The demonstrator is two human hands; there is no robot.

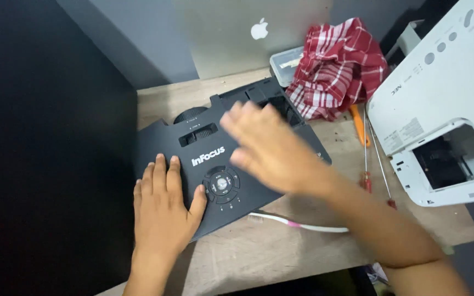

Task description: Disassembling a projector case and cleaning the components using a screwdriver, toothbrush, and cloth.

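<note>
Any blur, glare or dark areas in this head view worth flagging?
Head view: the right hand is smeared by motion blur above the black projector, while the left hand, flat on its cover, is sharp; the whole left side is a near-black panel with no detail; the white projector is bright but still readable; no strong glare.

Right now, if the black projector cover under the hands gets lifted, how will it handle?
The black projector cover looks like a thin plastic shell, so probably light and slightly flexible. Its openings suggest edges could crack if twisted. The left hand lies flat on it, so it likely slides easily.
</note>
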